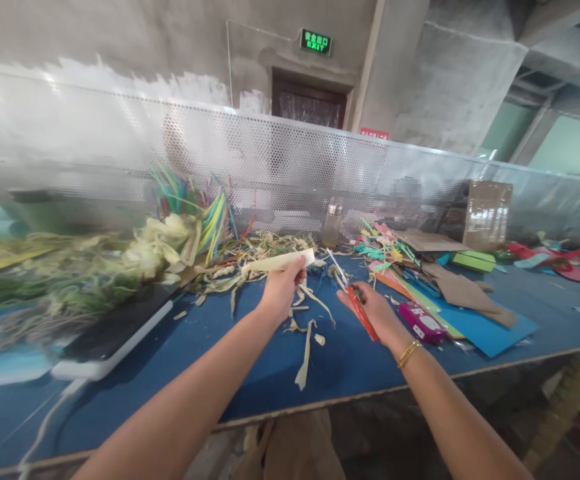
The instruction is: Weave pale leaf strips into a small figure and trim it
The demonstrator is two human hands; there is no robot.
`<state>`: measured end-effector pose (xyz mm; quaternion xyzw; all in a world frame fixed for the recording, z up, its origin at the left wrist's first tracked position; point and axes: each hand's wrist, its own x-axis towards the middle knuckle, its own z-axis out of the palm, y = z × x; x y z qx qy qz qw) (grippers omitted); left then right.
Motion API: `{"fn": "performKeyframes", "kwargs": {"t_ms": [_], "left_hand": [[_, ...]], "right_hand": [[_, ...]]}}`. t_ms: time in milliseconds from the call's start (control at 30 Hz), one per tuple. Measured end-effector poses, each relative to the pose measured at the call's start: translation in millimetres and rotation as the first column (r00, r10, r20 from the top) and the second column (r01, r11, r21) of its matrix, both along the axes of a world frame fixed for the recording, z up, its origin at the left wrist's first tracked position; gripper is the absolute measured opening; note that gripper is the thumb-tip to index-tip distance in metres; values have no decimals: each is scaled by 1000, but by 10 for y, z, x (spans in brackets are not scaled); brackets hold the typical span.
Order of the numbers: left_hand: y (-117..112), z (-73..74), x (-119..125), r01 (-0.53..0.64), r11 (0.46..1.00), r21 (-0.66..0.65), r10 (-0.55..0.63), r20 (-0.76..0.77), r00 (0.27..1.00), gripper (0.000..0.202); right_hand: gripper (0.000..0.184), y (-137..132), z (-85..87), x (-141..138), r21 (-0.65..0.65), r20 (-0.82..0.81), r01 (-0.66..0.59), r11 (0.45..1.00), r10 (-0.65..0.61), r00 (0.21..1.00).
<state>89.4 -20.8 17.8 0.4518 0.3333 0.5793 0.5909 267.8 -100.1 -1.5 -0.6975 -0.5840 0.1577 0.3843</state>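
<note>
Between the fingers of my left hand [283,291] is a pale corn husk strip [275,261], held flat with one end pointing right. My right hand [371,308] is closed on scissors with red handles [361,311]; their blades [337,267] point up and left, a little apart from the strip. Dried husk scraps [307,353] lie on the blue tabletop [265,373] below and between my hands. Behind the strip spreads a heap of shredded husk [270,245].
Left are a husk pile [165,243], coloured pipe cleaners [190,200] and a white-edged dark board [120,333] with a cord. Right are a purple box [423,323], coloured paper [495,330] and cardboard [463,290]. A bottle [333,223] stands before the perforated metal screen [300,160].
</note>
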Motion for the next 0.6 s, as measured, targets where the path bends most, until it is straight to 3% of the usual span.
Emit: {"fn": "performKeyframes", "kwargs": {"t_ms": [100,200,300,367,400,467,533,600], "left_hand": [[42,-15,-126,73,996,-41,-75,-38,996,35],[86,-48,-224,89,995,-49,-93,-98,991,35],[130,-73,-292,100,994,-37,-105,-146,984,34],[158,-84,-319,101,995,-21,-103,-174,979,34],[168,-89,-327,100,995,-11,-100,-190,977,35],[173,-99,-331,97,995,10,-93,-223,970,36],[155,-106,-325,101,994,28,-92,-244,965,36],[124,-106,-321,131,990,51,-114,-247,962,33]], "right_hand": [[42,74,-72,175,-147,393,162,976,-93,915],[43,129,-194,240,-224,552,243,944,-82,830],[36,130,-224,243,-168,685,237,957,-59,726],[29,121,-155,211,-74,732,191,979,-77,677],[28,124,-100,177,-19,718,157,987,-96,689],[28,159,23,61,91,569,31,995,-78,819],[29,242,124,-116,163,240,-142,976,101,966],[26,363,171,-321,180,-110,-269,946,291,950]]}}
